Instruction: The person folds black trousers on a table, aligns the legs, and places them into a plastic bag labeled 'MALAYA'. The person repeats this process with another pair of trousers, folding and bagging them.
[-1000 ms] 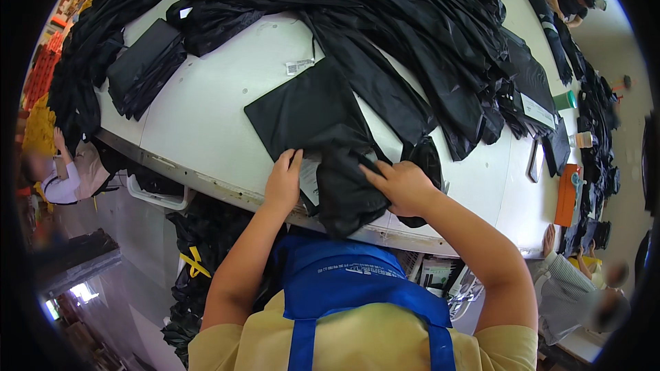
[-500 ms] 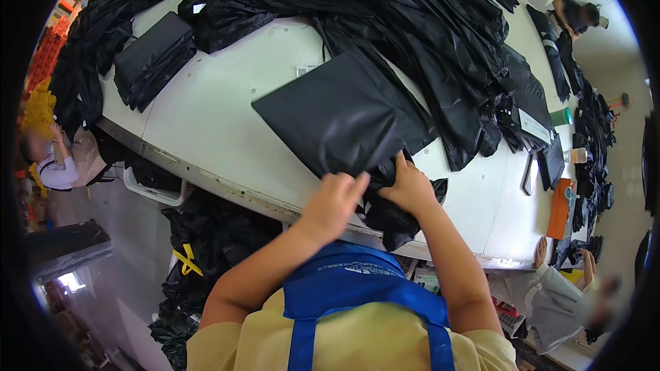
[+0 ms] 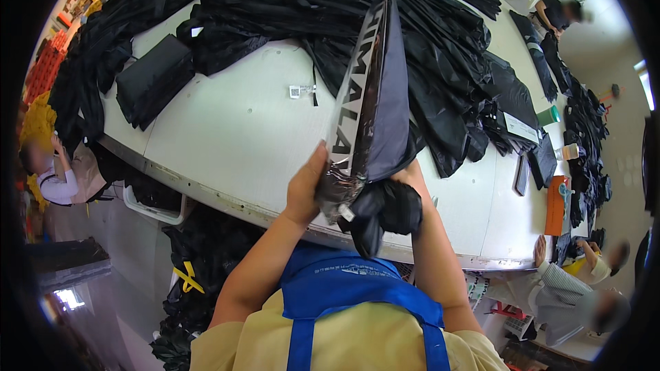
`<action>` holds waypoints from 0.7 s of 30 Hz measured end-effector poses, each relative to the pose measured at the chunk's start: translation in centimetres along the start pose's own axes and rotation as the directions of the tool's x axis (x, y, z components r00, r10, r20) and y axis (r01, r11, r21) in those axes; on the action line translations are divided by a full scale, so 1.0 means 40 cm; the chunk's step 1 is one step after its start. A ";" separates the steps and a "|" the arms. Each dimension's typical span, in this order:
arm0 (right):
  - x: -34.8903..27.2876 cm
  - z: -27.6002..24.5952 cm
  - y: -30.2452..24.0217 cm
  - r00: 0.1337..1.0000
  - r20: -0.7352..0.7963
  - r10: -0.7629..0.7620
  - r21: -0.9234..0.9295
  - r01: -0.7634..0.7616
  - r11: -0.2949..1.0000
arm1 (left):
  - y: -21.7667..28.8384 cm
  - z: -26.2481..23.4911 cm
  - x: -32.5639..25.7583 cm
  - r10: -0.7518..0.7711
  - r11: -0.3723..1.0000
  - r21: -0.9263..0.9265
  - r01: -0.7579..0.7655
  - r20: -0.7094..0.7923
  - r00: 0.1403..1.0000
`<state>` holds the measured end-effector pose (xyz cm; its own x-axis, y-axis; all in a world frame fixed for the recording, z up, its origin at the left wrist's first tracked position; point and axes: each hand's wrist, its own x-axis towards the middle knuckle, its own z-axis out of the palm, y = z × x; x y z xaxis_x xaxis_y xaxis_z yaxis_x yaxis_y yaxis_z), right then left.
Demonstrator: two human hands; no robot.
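Observation:
Between my hands stands a flat black bag-like piece [image 3: 388,96], raised upright over the table's near edge. A shiny strip with large pale lettering runs along its left side, and a bunched black end [image 3: 395,209] hangs below. My left hand [image 3: 307,184] is closed on its lower left side. At the lower right, my right hand [image 3: 412,177] grips it too, with the fingers partly hidden behind the black material. A small white label [image 3: 297,91] with a square code lies on the white table [image 3: 206,137] beyond my left hand.
A long heap of black material [image 3: 289,0] curves across the table's far side. At left lies a folded black stack [image 3: 155,79]. A phone [image 3: 522,175] and an orange box [image 3: 555,209] are at right. Below the table edge is a white bin [image 3: 180,214]. People sit at both sides.
The black piece lay flat on the table under my hands; now it is lifted and turned on edge, showing its lettered strip. My left hand has shifted slightly left and up.

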<state>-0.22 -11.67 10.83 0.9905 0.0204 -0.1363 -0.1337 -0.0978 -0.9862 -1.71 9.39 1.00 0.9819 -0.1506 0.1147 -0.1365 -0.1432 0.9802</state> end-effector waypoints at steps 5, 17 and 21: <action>-0.002 -0.037 0.008 0.999 -0.024 0.040 0.162 -0.035 0.986 | 0.097 0.045 -0.025 0.313 0.918 0.265 -0.296 -0.024 0.950; 0.051 -0.103 0.264 0.999 -0.040 -0.034 -0.033 0.032 0.999 | 0.146 -0.055 -0.055 -0.268 0.534 -0.503 0.680 0.662 0.700; -0.010 -0.105 0.246 0.999 0.029 -0.021 -0.002 0.021 1.000 | 0.089 0.003 -0.063 -0.090 0.552 -0.684 0.477 0.519 0.850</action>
<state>-1.80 -16.82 1.59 0.9916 0.0512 -0.1184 -0.1129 -0.0994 -0.9886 -4.69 9.14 4.19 0.7786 -0.6231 -0.0747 0.4825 0.5183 0.7061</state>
